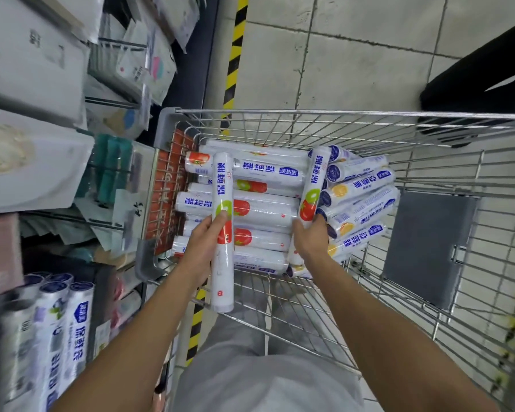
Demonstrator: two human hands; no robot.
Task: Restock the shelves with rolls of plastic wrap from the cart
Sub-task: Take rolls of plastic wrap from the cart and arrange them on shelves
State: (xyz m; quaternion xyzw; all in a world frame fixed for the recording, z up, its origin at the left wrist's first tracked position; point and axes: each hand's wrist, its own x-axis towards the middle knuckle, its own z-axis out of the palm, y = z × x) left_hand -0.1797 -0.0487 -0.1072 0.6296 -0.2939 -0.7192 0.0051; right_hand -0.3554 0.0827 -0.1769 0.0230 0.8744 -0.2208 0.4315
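A grey shirt front is filling the bottom of the view, and two bare forearms are reaching forward from it over the wire cart.

The left hand is gripping a roll of plastic wrap, fingers curled round its middle, and is holding it lengthwise above the near side of the basket, clear of the pile. The right hand is grasping the lower end of a second roll, which is tilting up out of the load while its upper end is leaning against the blue-capped rolls stacked at the right of the basket. Beneath both hands, more white rolls printed with tomato and kiwi pictures are lying crosswise in layers on the cart floor.

A red sign is hanging on the cart's left end, and a grey flap is lying against its right side. To the left, shelves are carrying blurred white packs, and similar upright rolls are standing on a lower tier. A yellow-and-black striped line is running along the tiled floor, and a dark-clothed leg is showing beyond the cart.
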